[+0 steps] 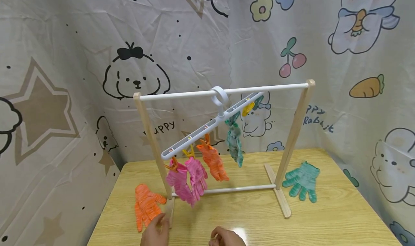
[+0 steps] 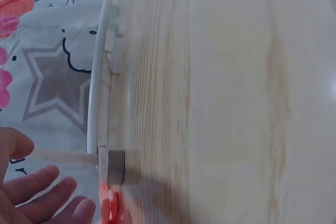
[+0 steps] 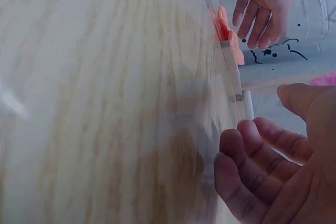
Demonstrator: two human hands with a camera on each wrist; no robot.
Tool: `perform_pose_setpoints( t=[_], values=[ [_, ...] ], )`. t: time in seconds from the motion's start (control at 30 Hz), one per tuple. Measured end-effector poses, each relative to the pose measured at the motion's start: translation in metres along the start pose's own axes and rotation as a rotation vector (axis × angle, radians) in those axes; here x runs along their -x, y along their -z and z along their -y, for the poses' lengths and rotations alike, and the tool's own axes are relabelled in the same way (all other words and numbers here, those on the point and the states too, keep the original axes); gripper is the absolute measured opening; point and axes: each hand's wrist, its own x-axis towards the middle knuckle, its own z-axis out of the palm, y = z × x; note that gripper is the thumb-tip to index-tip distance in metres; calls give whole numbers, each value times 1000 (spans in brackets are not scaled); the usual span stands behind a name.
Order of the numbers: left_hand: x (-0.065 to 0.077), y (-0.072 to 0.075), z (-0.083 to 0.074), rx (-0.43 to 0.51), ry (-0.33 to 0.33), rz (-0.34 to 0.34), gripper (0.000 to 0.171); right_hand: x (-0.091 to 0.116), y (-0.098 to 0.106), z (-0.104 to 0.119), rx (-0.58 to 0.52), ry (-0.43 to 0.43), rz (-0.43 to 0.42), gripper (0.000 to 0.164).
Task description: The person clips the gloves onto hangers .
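Just below the orange glove [image 1: 147, 204] lying on the table, my left hand [image 1: 156, 232] hovers by the rack's left foot with nothing in it. My right hand [image 1: 227, 237] is at the table's near middle, its fingers loosely bent and holding nothing in the right wrist view. A light grey clip hanger [image 1: 194, 135] hangs slanted from the rack's white top bar [image 1: 266, 89]. From its clips hang two pink gloves [image 1: 197, 174], an orange glove [image 1: 214, 161] and a green glove [image 1: 235, 141]. Another green glove [image 1: 302, 181] lies flat at the right.
The wooden rack's right post [image 1: 294, 138] stands on a long foot [image 1: 279, 193]. A low white bar [image 1: 240, 189] joins both sides. Yellow [image 1: 248, 109] and green clips [image 1: 258, 102] sit at the hanger's far end. A printed curtain [image 1: 194, 58] surrounds the table [image 1: 340, 210].
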Motion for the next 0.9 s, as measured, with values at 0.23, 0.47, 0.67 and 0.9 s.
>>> perform_pose_setpoints(
  t=[0.23, 0.47, 0.67, 0.9],
  values=[
    [-11, 10, 8, -61, -97, -11, 46, 0, 2, 2, -27, -7, 35, 19],
    [-21, 8, 19, -123, -170, 9, 60, 0, 3, 4, -32, -26, 36, 20],
    [-32, 3, 22, -231, -155, 94, 67, -1, 3, 3, -33, -43, 43, 21],
    [-38, 1, 20, -391, -134, 132, 60, -1, 2, 1, -26, -12, 38, 20]
  ],
)
